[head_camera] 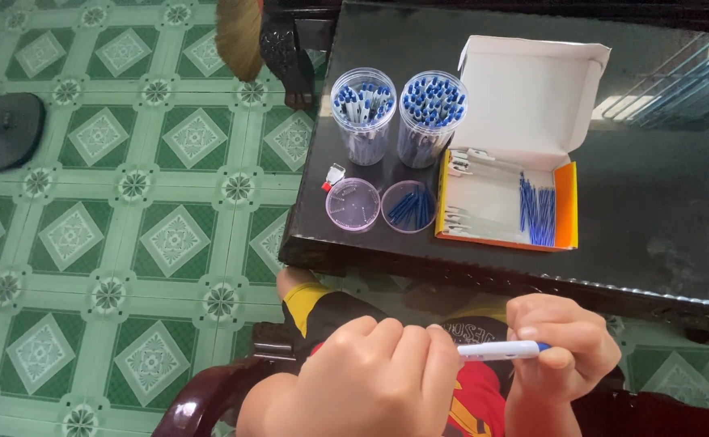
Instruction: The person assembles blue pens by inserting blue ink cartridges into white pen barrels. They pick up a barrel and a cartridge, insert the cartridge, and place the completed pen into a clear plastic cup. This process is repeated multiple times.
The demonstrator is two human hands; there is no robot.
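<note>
- Hands meet low in the head view: the left hand (378,376) is curled in a loose fist round one end of a slim white plastic pen with a blue tip (501,350), and the right hand (565,348) pinches its blue end between thumb and fingers, held over the lap.
- On the dark glossy table (662,210) stand two clear round plastic jars (362,113), packed upright with blue-capped pens.
- Two shallow clear lids (353,205) lie before them, one holding thin blue refills.
- One open white cardboard box with orange lining (524,105) holds clear barrels and blue refills.
</note>
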